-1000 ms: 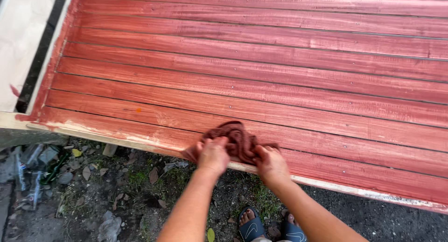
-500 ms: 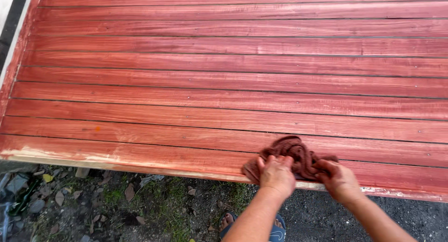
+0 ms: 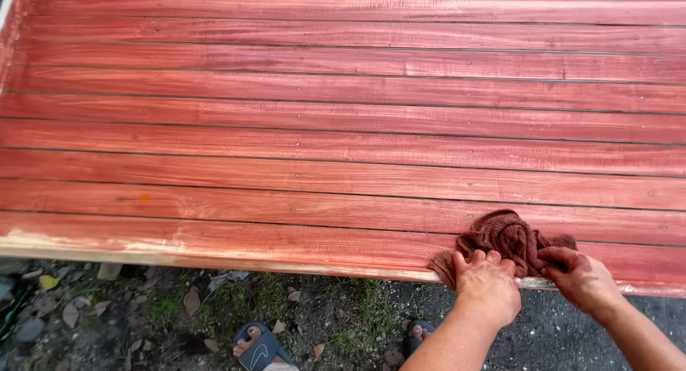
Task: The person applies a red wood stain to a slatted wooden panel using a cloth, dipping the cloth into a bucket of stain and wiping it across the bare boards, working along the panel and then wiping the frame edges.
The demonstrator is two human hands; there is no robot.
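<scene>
Ground, nearest the camera: dark gravel and soil with patches of grass and dry leaves. Two feet in blue sandals (image 3: 261, 348) stand below and to the left of the hands; the second sandal is mostly hidden behind the left forearm.

Left hand (image 3: 488, 288): bare, palm down, fingers (image 3: 477, 259) curled over the near edge of a rag. Grip is closed on the cloth, pressing it against the panel's front edge.

Right hand (image 3: 582, 276): bare, just right of the left hand, fingers bent onto the rag's right side. Grip likewise holds the cloth.

Rag (image 3: 506, 239): brownish-red, bunched and wrinkled, lying under and just beyond both hands, on the nearest board at the panel's lower right.

Wooden panel (image 3: 321, 135): large, made of long horizontal boards stained reddish, with narrow dark grooves between them and small nail heads. It stretches away from the hands to the top of the view and far to their left. The front edge (image 3: 93, 246), well left of the hands, shows paler, unevenly coloured wood.
</scene>
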